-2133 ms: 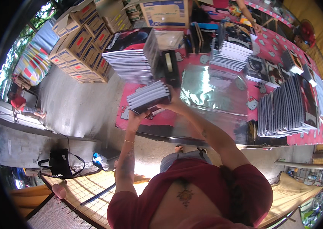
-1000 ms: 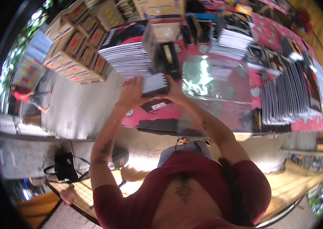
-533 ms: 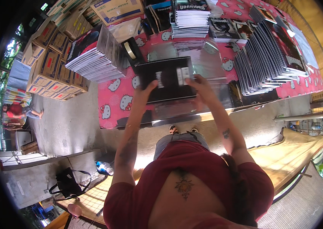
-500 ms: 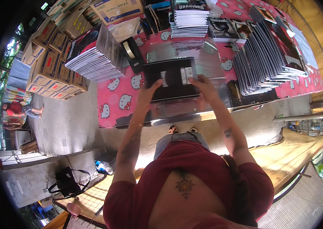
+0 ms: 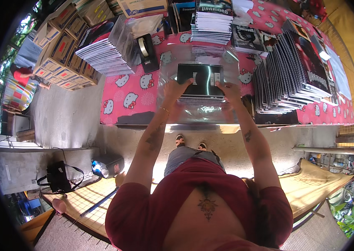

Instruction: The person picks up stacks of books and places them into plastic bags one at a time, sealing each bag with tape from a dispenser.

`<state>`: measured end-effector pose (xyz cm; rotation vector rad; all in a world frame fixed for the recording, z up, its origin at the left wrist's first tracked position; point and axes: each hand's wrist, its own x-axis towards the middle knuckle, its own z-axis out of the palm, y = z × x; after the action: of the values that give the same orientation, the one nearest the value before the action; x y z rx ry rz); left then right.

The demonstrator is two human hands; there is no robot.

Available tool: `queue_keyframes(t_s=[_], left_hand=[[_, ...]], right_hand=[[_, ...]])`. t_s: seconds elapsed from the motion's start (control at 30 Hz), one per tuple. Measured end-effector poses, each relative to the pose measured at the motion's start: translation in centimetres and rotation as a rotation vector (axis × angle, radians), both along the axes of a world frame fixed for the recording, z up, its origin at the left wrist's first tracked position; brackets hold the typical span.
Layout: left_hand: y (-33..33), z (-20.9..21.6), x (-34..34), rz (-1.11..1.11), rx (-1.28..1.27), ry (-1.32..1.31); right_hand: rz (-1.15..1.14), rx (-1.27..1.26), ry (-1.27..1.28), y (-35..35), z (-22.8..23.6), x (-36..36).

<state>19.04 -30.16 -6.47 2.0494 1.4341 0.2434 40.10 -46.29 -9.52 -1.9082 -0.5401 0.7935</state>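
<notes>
A small rectangular stack of black-covered spiral notebooks (image 5: 204,88) is held between both bare hands, over clear, glossy plastic sheeting (image 5: 202,113) near the front edge of a table spread with a pink cat-print cloth (image 5: 116,115). Whether its full weight is borne by the sheeting cannot be told. The uppermost cover is smooth and crossed by a bright streak of reflected light; sideways white lettering is printed near its middle, and a white label (image 5: 217,78) is set by its right edge. Pale coils and page edges are shown along the near side.

The stack's left side is gripped by the left hand (image 5: 177,89), its thumb laid over the cover. The right side is gripped by the right hand (image 5: 230,91), its thumb pressed near the label. The lower fingers are partly hidden. Both forearms are extended forward, roughly level with each other, the wrists slightly turned inward.

A black tape dispenser (image 5: 148,62) is placed beyond the left hand; a leaning row of spiral notebooks (image 5: 283,77) is stood to the right.
</notes>
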Motion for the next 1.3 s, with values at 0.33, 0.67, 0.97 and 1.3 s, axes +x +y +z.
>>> queue_keyframes(t_s=[0.33, 0.67, 0.97, 1.3], left_hand=[[-1.7, -2.3, -6.0, 0.034, 0.250, -0.382], [-5.3, -2.3, -13.5, -0.709, 0.003, -0.229], [-6.5, -1.4, -14.5, -0.792, 0.126, -0.067], [-5.6, -3.0, -14.5, -0.801, 0.169, -0.068]], right_hand=[[0.049, 0.369, -0.267, -4.4, -1.1, -0.9], [0.908, 0.223, -0.561, -10.5, 0.7, -2.6], [1.125, 0.345, -0.902, -11.2, 0.6, -3.7], [1.018, 0.323, -0.740, -11.7, 2.3, -4.0]])
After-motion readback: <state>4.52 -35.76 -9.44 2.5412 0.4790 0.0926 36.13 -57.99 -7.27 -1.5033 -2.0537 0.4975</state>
